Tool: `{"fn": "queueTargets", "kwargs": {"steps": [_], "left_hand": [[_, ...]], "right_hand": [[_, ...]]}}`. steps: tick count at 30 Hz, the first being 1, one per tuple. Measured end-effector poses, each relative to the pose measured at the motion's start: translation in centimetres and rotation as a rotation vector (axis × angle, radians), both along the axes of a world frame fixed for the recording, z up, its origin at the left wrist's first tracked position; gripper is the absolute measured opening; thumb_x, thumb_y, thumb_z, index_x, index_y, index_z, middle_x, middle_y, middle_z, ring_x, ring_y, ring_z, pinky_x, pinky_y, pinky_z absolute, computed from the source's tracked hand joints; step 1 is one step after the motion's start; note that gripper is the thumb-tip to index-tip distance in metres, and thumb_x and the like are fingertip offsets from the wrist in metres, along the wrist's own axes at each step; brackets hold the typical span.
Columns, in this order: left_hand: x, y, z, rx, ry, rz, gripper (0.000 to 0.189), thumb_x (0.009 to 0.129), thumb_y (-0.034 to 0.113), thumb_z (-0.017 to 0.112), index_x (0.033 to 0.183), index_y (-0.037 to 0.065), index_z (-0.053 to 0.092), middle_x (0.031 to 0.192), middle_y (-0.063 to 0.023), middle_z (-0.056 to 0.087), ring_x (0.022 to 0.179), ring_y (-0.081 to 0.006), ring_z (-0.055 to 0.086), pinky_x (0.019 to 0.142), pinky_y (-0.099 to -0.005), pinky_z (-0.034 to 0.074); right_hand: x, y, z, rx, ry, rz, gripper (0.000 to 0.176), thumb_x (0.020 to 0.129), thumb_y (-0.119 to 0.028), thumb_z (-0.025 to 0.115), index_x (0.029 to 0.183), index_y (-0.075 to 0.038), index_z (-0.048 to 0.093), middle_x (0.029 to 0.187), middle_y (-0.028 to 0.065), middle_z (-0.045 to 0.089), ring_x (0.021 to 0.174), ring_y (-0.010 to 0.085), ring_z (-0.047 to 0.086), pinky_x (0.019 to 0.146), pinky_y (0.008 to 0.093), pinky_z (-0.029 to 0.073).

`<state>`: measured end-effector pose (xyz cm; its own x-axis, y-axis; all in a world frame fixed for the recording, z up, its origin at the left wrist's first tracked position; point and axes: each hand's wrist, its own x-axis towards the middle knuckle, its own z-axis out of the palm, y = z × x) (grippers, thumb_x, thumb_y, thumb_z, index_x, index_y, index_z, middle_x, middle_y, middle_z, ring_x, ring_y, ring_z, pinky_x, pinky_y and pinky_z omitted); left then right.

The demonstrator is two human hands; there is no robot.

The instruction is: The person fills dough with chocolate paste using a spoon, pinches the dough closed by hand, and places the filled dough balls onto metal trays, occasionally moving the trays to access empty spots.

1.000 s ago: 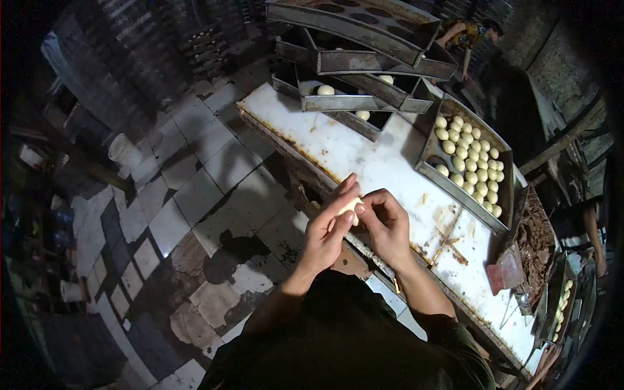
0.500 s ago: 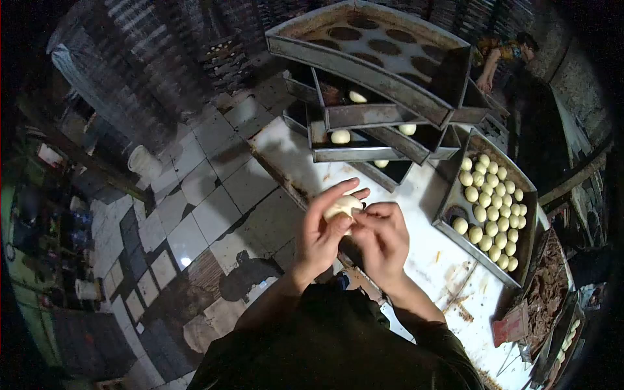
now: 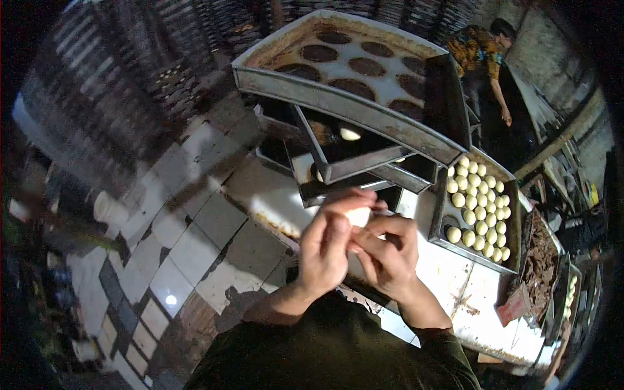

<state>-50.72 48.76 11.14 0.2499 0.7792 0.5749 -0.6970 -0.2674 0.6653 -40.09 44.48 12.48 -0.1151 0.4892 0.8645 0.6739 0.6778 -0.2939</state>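
A pale piece of dough (image 3: 359, 216) is held between my two hands in front of my chest, partly covered by the fingers. My left hand (image 3: 327, 246) cups it, with the fingers curled over its far side and the thumb along the near side. The bent fingers of my right hand (image 3: 391, 252) pinch at its right edge. To the right of my hands, a metal tray (image 3: 476, 261) on the white table holds several rows of round, pale dough balls (image 3: 480, 213).
Beyond my hands, metal trays (image 3: 351, 104) are stacked crookedly, the top one showing dark round marks. A container of brown, crumbly paste (image 3: 541, 270) lies at right beside a reddish flat piece (image 3: 515, 307). A person (image 3: 478, 55) bends at the far right. Tiled floor (image 3: 221, 224) lies left.
My view has shifted, and the trays appear lower and further left. My left fingers have folded further over the dough. The person at the back shows more fully, one arm hanging down.
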Motion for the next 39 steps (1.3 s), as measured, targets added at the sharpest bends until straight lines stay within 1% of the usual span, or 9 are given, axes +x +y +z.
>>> {"fn": "queueTargets", "kwargs": {"steps": [5,9,13,17,20,23,32,36,39], "left_hand": [[-2.9,4.4,0.5,0.272,0.162,0.145,0.023,0.090,0.020,0.051,0.102,0.001,0.055,0.104,-0.0146,0.057,0.096,-0.0227,0.055,0.080,-0.0339,0.044],[-5.3,8.9,3.1,-0.273,-0.127,-0.157,0.054,0.093,0.048,0.033,0.112,0.000,0.050,0.111,-0.0161,0.054,0.102,-0.0234,0.053,0.089,-0.0355,0.041],[-7.9,12.5,5.5,-0.337,-0.173,-0.720,0.096,0.075,0.079,0.019,0.143,0.015,-0.007,0.145,-0.0161,0.017,0.129,-0.0291,0.029,0.106,-0.0434,0.020],[-9.7,14.2,3.2,-0.313,-0.056,-0.936,0.084,0.080,0.070,0.028,0.139,0.031,-0.017,0.145,-0.0245,0.006,0.122,-0.0439,0.037,0.103,-0.0508,0.027],[-11.1,14.1,0.9,-0.211,0.052,-1.017,0.087,0.083,0.062,0.042,0.139,0.030,-0.017,0.143,-0.0270,0.012,0.121,-0.0437,0.038,0.100,-0.0514,0.031],[-11.8,13.5,-0.7,-0.279,0.017,-1.116,0.087,0.085,0.051,0.049,0.141,0.026,-0.013,0.140,-0.0308,0.019,0.121,-0.0436,0.039,0.098,-0.0519,0.033],[-5.7,9.2,-2.5,-0.190,0.132,-1.415,0.082,0.083,0.044,0.057,0.142,0.010,0.010,0.138,-0.0238,0.029,0.121,-0.0329,0.040,0.102,-0.0445,0.028],[-1.8,6.3,-4.9,-0.119,0.181,-1.347,0.067,0.086,0.036,0.056,0.136,0.003,0.026,0.128,-0.0290,0.040,0.113,-0.0384,0.047,0.095,-0.0477,0.037],[0.1,3.7,-7.8,-0.266,0.248,-1.158,0.058,0.087,0.036,0.054,0.129,0.001,0.035,0.122,-0.0270,0.047,0.111,-0.0385,0.049,0.092,-0.0486,0.040]], "right_hand": [[-3.9,5.1,1.7,0.218,0.187,-0.292,0.021,0.072,-0.019,0.074,0.077,-0.006,0.059,0.066,0.0054,0.053,0.068,0.0219,0.050,0.057,0.0334,0.042],[-6.5,8.6,4.9,0.109,-0.175,-0.215,0.025,0.079,-0.030,0.066,0.085,-0.006,0.061,0.077,0.0051,0.059,0.082,0.0259,0.055,0.068,0.0374,0.048],[-6.3,12.8,6.7,0.141,-0.401,-0.292,0.042,0.061,-0.014,0.071,0.100,-0.007,0.058,0.106,0.0124,0.054,0.096,0.0300,0.054,0.077,0.0414,0.046],[-2.4,17.2,12.9,-0.414,-0.265,-0.442,0.042,0.064,-0.003,0.071,0.103,-0.004,0.055,0.102,0.0157,0.054,0.093,0.0331,0.052,0.077,0.0367,0.045],[4.5,22.6,11.2,-0.394,-0.474,-0.449,0.035,0.070,-0.009,0.069,0.103,-0.005,0.057,0.102,0.0156,0.056,0.094,0.0279,0.055,0.081,0.0347,0.046],[8.5,24.9,7.9,-1.072,-0.638,-0.368,0.032,0.073,-0.013,0.067,0.103,-0.005,0.058,0.096,0.0159,0.059,0.088,0.0260,0.058,0.079,0.0356,0.047],[9.5,24.6,9.7,-0.651,-0.429,-0.087,0.022,0.083,-0.023,0.061,0.088,-0.001,0.060,0.079,0.0106,0.063,0.072,0.0205,0.057,0.070,0.0336,0.045],[13.8,13.2,14.8,-0.310,-0.069,-0.364,0.021,0.086,-0.021,0.059,0.087,0.000,0.056,0.071,0.0050,0.058,0.067,0.0108,0.051,0.062,0.0281,0.043],[24.9,5.0,7.3,-0.290,0.364,-0.543,0.027,0.085,-0.024,0.060,0.081,0.002,0.056,0.063,0.0151,0.058,0.052,0.0179,0.050,0.051,0.0307,0.040]]}}
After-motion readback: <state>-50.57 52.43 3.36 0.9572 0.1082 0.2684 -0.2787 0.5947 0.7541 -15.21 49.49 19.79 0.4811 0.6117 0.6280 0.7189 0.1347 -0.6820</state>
